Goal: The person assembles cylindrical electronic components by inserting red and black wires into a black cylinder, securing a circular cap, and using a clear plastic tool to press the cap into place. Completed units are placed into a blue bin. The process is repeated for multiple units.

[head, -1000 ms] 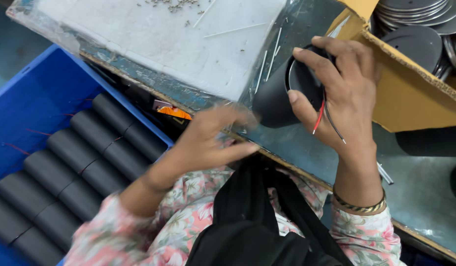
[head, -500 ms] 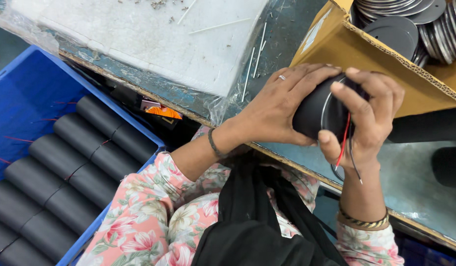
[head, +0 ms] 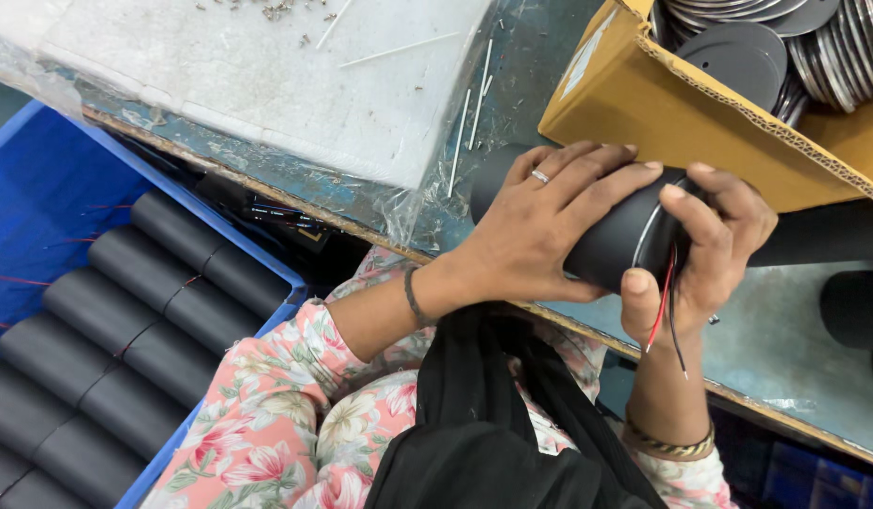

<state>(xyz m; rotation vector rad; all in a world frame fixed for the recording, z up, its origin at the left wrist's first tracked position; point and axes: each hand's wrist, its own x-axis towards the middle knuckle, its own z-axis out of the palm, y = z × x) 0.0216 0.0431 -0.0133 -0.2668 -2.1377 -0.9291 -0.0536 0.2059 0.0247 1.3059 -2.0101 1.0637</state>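
A second ago we held the matte black cylindrical tube (head: pixel 617 247) in our right hand (head: pixel 705 250) alone, while our left hand (head: pixel 540 231) hung free over our lap; now both hands have closed on it, the left having come across to wrap the tube's body and the right cupping its end. The tube has also dropped a little toward the counter's (head: pixel 785 344) near edge. With two hands clamped around it we judge that the piece is being steadied or pressed together at its end, rather than merely carried.

The left fingers are spread and curled over the tube's smooth, dull side; a thin ring shows on one of them. The right fingers and thumb grip the rim, where a pale seam runs round the tube. A thin red wire and a black wire (head: pixel 665 306) trail out from under the right thumb and hang loose.

The tube lies above the scuffed teal counter, just in front of the tan corrugated cardboard box (head: pixel 663 104), which holds flat, dark, shiny round discs (head: pixel 785 47). To our left the blue plastic crate (head: pixel 41 179) carries rows of similar black tubes (head: pixel 144 311) laid side by side. A white foam slab under clear plastic film (head: pixel 267 75) lies farther back, strewn with thin white sticks (head: pixel 474 104).
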